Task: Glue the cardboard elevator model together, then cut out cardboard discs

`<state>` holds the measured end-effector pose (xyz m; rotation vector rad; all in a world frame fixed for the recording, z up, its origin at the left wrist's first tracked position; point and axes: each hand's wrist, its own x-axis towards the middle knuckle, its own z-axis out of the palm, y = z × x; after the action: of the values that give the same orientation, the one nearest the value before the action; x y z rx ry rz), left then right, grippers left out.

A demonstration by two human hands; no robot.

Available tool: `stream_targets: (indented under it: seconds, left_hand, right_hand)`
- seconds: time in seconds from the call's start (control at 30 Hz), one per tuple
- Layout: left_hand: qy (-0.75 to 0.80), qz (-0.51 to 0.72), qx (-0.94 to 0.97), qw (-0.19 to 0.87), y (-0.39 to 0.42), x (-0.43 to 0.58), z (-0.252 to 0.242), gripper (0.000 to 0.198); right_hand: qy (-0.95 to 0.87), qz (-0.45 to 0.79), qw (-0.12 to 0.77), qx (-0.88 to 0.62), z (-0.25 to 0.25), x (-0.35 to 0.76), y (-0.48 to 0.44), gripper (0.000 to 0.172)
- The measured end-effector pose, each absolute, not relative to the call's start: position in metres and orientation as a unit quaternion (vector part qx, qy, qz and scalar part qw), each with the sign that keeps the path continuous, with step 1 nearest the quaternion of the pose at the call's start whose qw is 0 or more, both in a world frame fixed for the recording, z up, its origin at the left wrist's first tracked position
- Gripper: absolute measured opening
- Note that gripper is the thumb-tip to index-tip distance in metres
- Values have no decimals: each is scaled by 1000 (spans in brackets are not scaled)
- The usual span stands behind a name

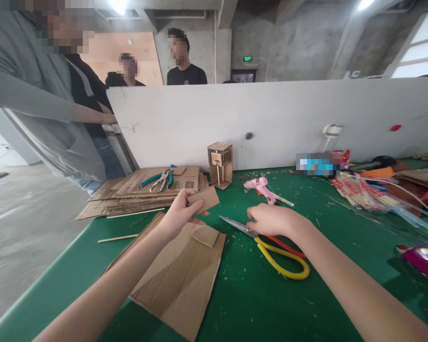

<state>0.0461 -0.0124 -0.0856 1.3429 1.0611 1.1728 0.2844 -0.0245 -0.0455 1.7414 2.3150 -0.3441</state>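
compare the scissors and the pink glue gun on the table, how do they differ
Colour: the scissors have yellow and red handles and grey blades; the glue gun is mostly pink. Size: the scissors look longer than the glue gun. Place: the scissors lie by the right hand, the glue gun beyond it. Both lie on the green tabletop.
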Motion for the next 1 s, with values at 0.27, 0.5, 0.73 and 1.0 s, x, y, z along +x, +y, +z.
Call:
stream_targets:
  seconds: [0.27,0.5,0.73,1.0]
  left_hand:
    - [377,540,453,600,-12,44,-76,25]
    - [342,579,409,617,-5,37,-78,19]
    - [365,578,451,574,-7,39,-75,30]
    - [396,629,428,514,-3,32,-73,27]
  right_hand:
    - [753,-64,139,639,-73,305,-60,33]
    - [745,-89,146,645,-78,315,-62,24]
    - [746,-101,100,650,-86,314,-59,27]
    - [713,-130,-124,678,-102,321,-34,32]
